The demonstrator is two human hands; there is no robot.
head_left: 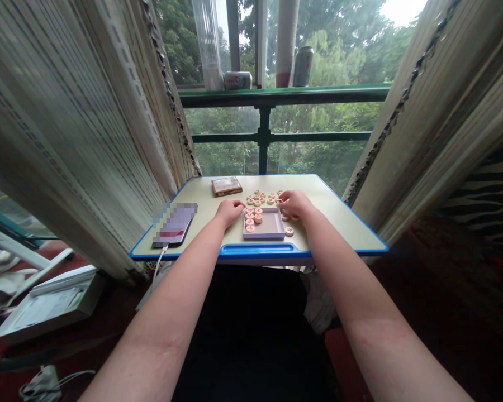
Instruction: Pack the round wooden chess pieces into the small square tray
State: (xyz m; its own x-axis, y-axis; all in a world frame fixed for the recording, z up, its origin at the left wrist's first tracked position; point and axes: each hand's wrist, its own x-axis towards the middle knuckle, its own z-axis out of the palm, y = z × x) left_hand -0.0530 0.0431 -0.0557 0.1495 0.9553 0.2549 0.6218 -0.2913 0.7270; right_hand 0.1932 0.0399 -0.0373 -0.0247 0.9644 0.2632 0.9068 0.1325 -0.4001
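Note:
A shallow lilac box (272,223) sits near the front of the small table, with several round wooden pieces (250,220) bearing red characters along its left side. My left hand (230,212) is at the box's upper left corner, its fingers drawn together; whether anything is between them is too small to tell. More loose pieces (262,199) lie behind the box, and a few are at its right. My right hand (294,202) reaches over these, thumb and fingertips closed at a piece by the box's upper right corner.
A phone (175,224) with a white cable (158,262) lies at the table's left. A brown-edged flat box (227,186) is at the back left. Beyond the table (339,223) stands a green railing (327,96) with cans on the ledge; curtains hang at both sides.

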